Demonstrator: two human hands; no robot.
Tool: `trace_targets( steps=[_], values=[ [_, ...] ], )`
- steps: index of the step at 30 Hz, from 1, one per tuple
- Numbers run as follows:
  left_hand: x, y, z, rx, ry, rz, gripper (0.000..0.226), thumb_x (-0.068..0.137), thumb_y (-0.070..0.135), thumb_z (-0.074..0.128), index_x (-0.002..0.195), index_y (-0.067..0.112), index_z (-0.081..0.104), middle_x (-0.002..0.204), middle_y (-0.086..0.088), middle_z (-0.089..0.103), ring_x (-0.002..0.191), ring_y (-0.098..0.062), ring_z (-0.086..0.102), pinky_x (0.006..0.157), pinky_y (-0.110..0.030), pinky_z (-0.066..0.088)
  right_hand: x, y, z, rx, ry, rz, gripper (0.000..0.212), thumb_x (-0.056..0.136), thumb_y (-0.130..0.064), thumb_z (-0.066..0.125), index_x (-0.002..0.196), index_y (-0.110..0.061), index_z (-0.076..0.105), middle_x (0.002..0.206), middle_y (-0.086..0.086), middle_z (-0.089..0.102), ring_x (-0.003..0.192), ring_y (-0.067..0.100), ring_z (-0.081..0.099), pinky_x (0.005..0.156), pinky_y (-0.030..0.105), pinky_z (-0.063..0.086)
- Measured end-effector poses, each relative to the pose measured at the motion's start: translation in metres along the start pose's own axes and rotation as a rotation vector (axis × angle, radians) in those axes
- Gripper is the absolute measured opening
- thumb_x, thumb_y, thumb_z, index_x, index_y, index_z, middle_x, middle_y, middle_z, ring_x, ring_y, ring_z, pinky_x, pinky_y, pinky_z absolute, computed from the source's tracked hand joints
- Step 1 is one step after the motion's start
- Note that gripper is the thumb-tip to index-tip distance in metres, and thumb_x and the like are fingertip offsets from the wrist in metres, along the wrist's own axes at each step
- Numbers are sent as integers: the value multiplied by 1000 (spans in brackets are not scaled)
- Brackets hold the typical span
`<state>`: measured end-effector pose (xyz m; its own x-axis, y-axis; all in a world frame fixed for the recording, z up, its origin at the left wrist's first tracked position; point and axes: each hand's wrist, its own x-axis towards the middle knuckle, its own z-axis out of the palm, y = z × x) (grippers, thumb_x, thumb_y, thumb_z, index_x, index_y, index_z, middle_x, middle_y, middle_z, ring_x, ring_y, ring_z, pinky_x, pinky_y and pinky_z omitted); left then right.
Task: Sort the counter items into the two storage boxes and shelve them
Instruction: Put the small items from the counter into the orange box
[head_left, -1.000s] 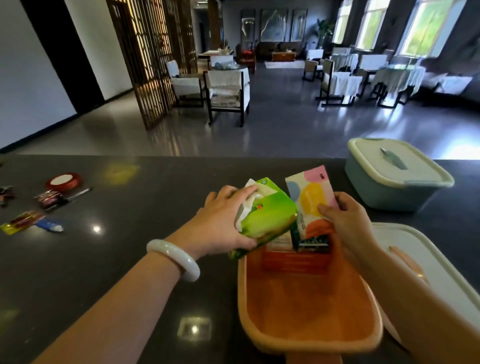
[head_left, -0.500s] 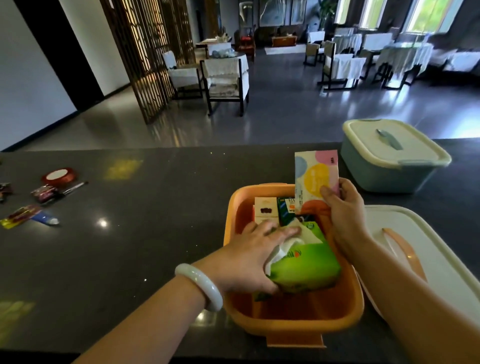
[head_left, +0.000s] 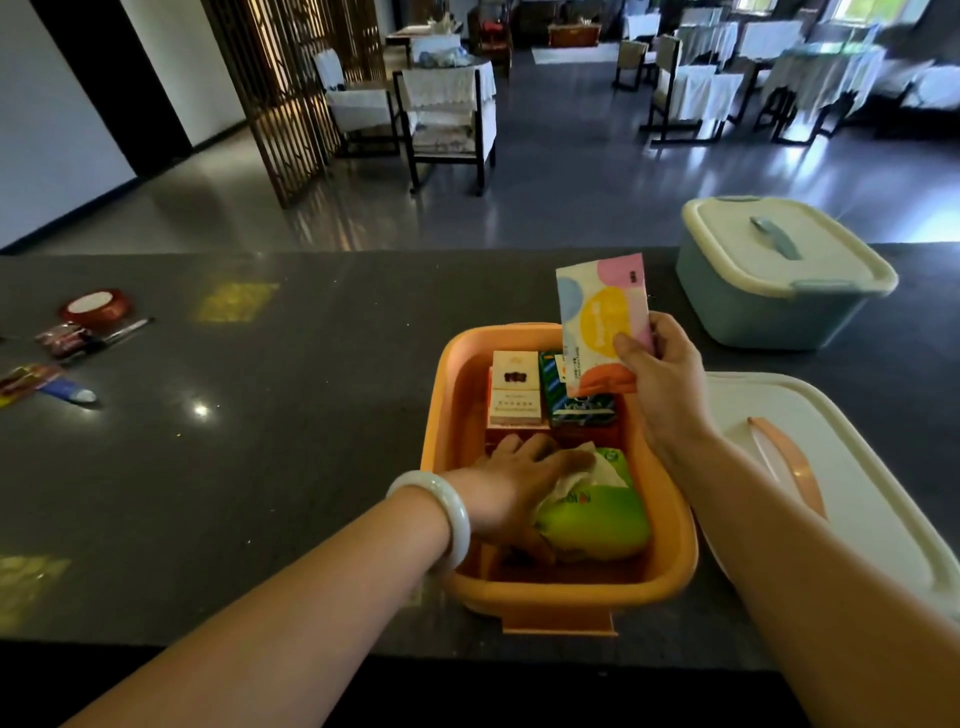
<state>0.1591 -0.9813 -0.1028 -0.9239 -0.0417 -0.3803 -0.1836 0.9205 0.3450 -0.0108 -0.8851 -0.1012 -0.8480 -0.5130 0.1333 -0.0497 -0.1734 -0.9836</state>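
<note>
- A person's left hand (head_left: 511, 491) lies over the green tissue pack (head_left: 592, 519), fingers spread across its top and thumb hidden, so whether it grips or only presses cannot be told; a second ago that pack was held in the air above the rim, and it now sits low in the near end of the orange storage box (head_left: 670, 577).
- Just beyond that hand, two small cartons stand side by side at the box's far end: a pale one (head_left: 514, 387) and a green one (head_left: 571, 395).
- Above them, the right hand (head_left: 662, 371) pinches a pastel tissue packet (head_left: 602, 317) upright over the far rim, not yet put down.
- The green pack's landing suggests this box is filling; the pastel packet looks next, though the cartons leave it little room.
- To the right of the right hand lies the box's cream lid (head_left: 857, 499), off; farther out, the blue storage box (head_left: 774, 306) sits closed.
- Well left of the left hand, a red ribbon spool (head_left: 93, 306), a pen (head_left: 127, 330), a small tube (head_left: 70, 392) and wrapped items (head_left: 62, 338) wait on the dark counter (head_left: 285, 415).
</note>
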Motion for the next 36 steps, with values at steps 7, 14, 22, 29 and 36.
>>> trace_targets(
  steps=[7, 14, 22, 29, 36],
  values=[
    [21, -15, 15, 67, -31, -71, 111, 74, 49, 76, 144, 54, -10, 152, 11, 9, 140, -35, 13, 111, -62, 23, 0, 1, 1, -10, -6, -11, 14, 92, -22, 60, 107, -21, 59, 99, -8, 71, 88, 14, 71, 64, 29, 58],
    [24, -19, 20, 146, 6, -87, 113, 74, 49, 76, 141, 57, -15, 151, 7, 8, 138, -38, 13, 108, -62, 26, 0, 1, -1, -16, -10, -10, 16, 92, -20, 60, 108, -19, 59, 100, -8, 71, 89, 13, 71, 65, 30, 59],
    [15, -11, 18, 193, 37, -97, 110, 76, 50, 74, 144, 54, -12, 153, -1, 3, 140, -39, 10, 109, -62, 27, 0, 3, -1, -34, -13, 3, 14, 91, -23, 61, 105, -24, 60, 100, -9, 70, 88, 13, 71, 63, 32, 59],
    [-11, -4, 1, -64, 201, -68, 100, 74, 49, 76, 148, 49, 8, 155, 8, 4, 144, -28, 7, 114, -56, 22, -1, 2, -1, -50, -19, 16, 12, 91, -24, 62, 103, -25, 60, 101, -7, 70, 89, 13, 71, 66, 35, 59],
    [-11, -6, -12, -264, 408, -156, 75, 87, 48, 63, 148, 37, 21, 150, 7, 18, 140, -21, 20, 115, -44, 25, -4, -2, 0, -22, -50, 31, 14, 91, -22, 62, 106, -23, 60, 99, -7, 70, 89, 14, 71, 63, 31, 58]
  ],
)
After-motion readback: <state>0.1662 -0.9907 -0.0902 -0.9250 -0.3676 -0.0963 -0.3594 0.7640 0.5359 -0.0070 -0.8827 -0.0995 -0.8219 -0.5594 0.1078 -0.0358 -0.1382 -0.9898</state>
